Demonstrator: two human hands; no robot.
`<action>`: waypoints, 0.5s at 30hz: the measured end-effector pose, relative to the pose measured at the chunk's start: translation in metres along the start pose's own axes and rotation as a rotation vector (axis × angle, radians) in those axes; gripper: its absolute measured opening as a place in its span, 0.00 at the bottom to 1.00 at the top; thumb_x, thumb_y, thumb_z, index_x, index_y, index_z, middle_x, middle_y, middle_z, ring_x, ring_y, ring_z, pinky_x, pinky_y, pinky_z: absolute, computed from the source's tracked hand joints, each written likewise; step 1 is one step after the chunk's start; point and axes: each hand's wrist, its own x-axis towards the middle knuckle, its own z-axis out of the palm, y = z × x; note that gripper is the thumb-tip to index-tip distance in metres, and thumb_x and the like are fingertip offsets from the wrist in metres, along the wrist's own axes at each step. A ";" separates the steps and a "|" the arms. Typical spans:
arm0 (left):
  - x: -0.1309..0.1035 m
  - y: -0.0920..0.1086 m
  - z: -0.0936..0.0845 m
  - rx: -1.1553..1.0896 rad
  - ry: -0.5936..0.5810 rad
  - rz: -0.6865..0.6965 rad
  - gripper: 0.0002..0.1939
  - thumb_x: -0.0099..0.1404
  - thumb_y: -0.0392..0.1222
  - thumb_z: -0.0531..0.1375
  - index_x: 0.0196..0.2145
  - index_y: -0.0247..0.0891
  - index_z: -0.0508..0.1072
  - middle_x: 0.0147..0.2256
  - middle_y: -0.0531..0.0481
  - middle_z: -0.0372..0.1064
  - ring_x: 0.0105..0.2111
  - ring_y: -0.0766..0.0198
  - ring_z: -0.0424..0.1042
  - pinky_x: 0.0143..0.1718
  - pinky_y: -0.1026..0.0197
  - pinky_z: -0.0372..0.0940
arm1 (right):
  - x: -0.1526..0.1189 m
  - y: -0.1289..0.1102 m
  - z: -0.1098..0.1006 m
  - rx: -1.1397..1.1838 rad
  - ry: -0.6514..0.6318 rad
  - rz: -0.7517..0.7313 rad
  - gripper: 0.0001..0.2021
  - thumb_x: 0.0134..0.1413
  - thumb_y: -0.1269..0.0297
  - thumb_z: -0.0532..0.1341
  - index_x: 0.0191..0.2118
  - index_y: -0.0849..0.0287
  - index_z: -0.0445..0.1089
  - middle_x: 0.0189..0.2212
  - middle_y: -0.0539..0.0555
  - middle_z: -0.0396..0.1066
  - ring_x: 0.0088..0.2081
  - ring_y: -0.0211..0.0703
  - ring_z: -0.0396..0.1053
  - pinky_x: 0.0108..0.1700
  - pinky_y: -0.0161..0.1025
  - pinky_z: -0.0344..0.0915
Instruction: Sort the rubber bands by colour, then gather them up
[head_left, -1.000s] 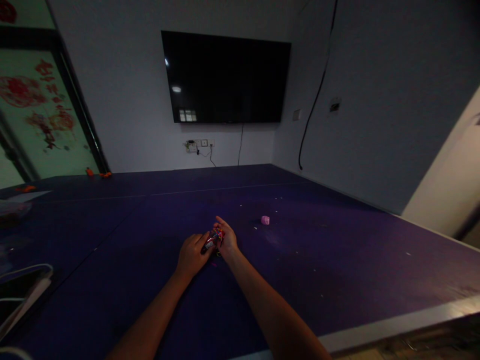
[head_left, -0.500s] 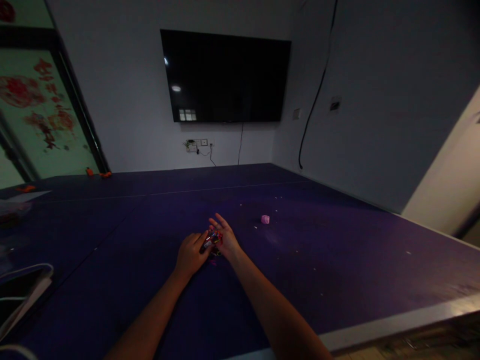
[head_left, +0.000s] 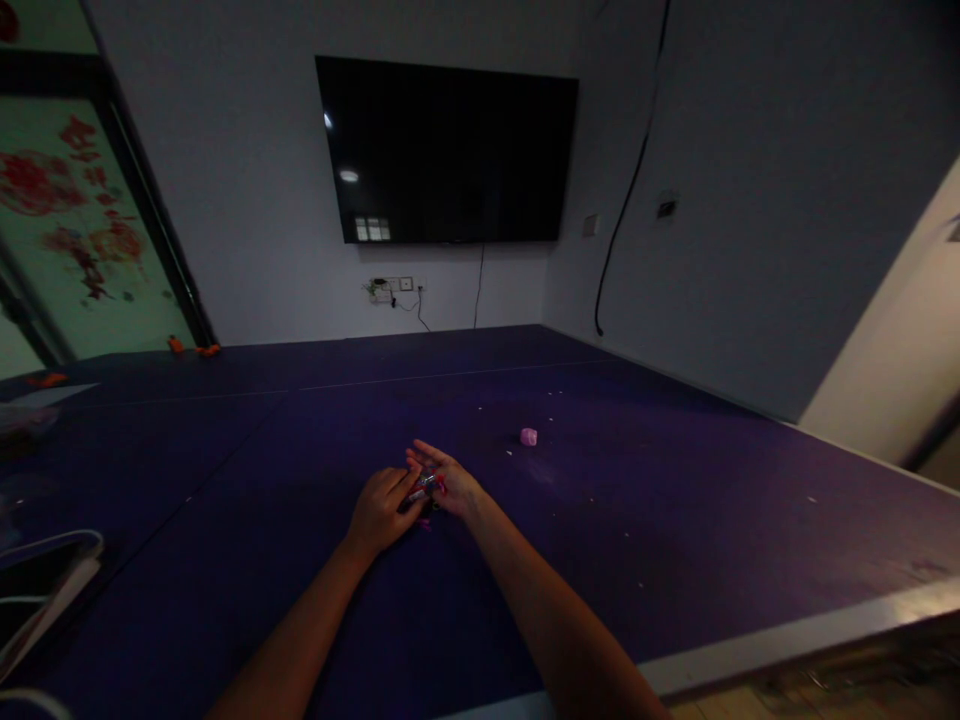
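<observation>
Between my two hands, low over the purple table [head_left: 300, 450], is a small shiny red and dark item [head_left: 426, 485], too small to make out. My left hand [head_left: 382, 510] has its fingers closed round the near left side of it. The palm of my right hand [head_left: 454, 485] faces it from the right, with the upper fingers stretched toward the left and the others curled at the item. Small purple and yellowish bits lie just below the hands. A pink lump [head_left: 529, 437] sits on the table to the right.
White specks dot the table around the pink lump. At the left edge are a white-rimmed dark object [head_left: 49, 575], a clear plastic bag [head_left: 26, 420] and orange pieces [head_left: 208, 350]. A large black screen [head_left: 450, 155] hangs on the wall above sockets and cables.
My right hand has turned slightly and its fingers have lowered toward my left hand, covering more of the small item. The whole view has shifted a little.
</observation>
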 end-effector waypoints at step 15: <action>0.000 -0.006 0.009 0.000 -0.015 -0.103 0.17 0.62 0.43 0.56 0.47 0.33 0.69 0.35 0.41 0.71 0.35 0.55 0.70 0.38 0.52 0.67 | 0.018 0.011 0.001 0.144 0.213 -0.109 0.10 0.41 0.77 0.55 0.29 0.59 0.72 0.28 0.53 0.73 0.33 0.40 0.72 0.33 0.35 0.68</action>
